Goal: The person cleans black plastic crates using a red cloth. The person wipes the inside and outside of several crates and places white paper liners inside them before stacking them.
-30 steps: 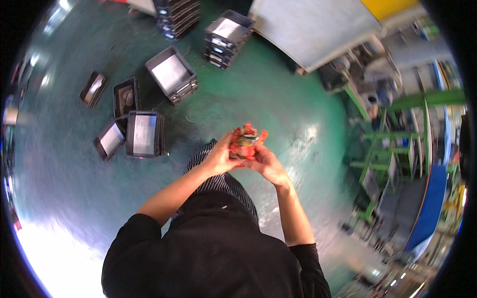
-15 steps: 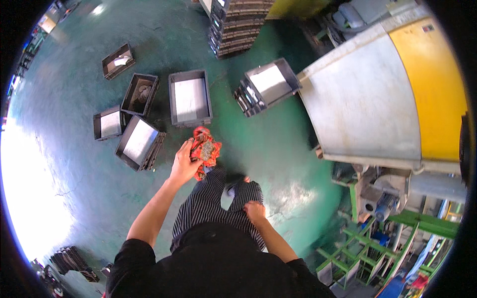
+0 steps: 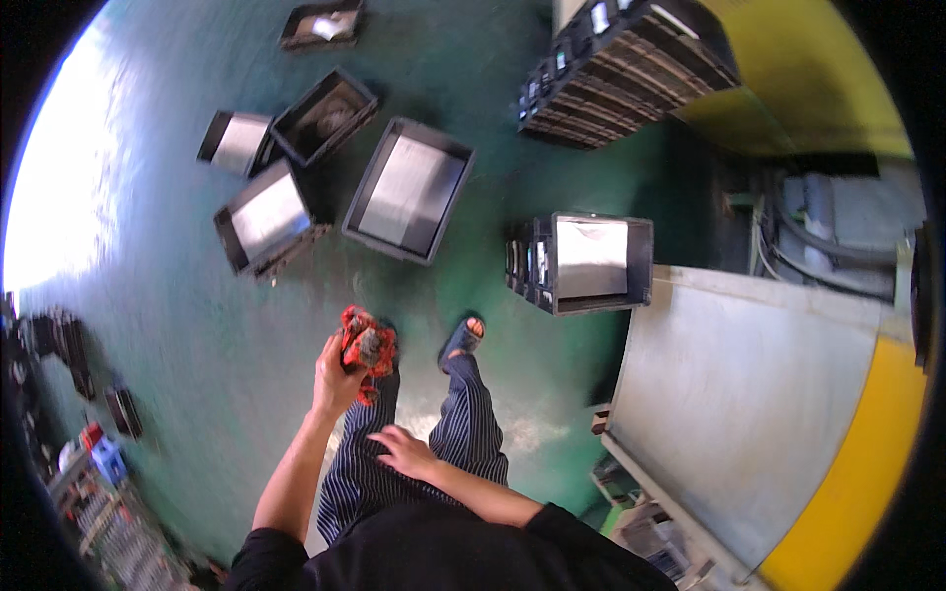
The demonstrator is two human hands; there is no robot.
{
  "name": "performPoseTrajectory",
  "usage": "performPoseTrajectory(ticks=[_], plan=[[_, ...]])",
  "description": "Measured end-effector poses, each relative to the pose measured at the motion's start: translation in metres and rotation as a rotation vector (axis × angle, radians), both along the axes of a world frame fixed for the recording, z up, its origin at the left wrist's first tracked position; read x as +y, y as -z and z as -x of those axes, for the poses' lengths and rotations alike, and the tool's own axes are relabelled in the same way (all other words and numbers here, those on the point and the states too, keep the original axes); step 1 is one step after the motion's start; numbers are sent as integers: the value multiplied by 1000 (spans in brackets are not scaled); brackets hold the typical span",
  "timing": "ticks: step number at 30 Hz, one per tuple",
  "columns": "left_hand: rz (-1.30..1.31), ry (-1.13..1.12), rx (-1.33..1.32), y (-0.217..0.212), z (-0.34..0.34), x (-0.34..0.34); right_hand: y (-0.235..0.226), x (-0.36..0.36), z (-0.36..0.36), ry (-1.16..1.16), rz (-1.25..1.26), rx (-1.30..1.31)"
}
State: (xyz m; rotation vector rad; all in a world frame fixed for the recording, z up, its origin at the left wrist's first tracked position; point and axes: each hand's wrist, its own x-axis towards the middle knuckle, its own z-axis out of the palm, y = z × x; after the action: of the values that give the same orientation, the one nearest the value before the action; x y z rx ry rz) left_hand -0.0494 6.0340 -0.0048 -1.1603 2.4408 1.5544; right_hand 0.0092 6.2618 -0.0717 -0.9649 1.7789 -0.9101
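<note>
Bundle of crumpled, cloth-like material (image 3: 371, 345), red with a grey patch, sits in the left hand (image 3: 335, 377), held out in front of the body so that it covers the lower left leg of the dark trousers with thin white stripes (image 3: 468, 414). The left arm reaches forward with only a slight bend, its forearm slanting up and a little to the right, and the fingers are curled part-way around the bundle's left side; some of their tips are hidden, so how tightly they press cannot be told. The right arm is more folded: its forearm cuts across the front of the body toward the left, and the right hand (image 3: 406, 453) lies over the trousers, back upward, with fingers loosely extended, slightly apart, gripping nothing visible. Whether it touches the striped fabric cannot be told. A dark blue open-toed sandal (image 3: 456, 343) shows on the right foot, on the glossy green floor (image 3: 236, 374). Beyond the bundle and well apart from it stands a dark grey rectangular crate with a white sheet-like lining (image 3: 447, 207); farther right, a stack of similar dark crates (image 3: 641, 261) stands just beside a pale grey and yellow machine housing (image 3: 749, 384).
</note>
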Motion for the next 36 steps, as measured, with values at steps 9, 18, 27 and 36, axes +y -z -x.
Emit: performPoseTrajectory(ticks=[9,18,27,36], plan=[[-144,-118,40,15,31,65,-40,40,33,-795,28,-879],[65,-179,83,181,-24,11,245,-81,265,567,-265,151],[84,-208,332,290,-64,-85,332,-145,415,518,-306,650],[173,-431,367,358,-129,-123,295,-210,421,257,-34,774]])
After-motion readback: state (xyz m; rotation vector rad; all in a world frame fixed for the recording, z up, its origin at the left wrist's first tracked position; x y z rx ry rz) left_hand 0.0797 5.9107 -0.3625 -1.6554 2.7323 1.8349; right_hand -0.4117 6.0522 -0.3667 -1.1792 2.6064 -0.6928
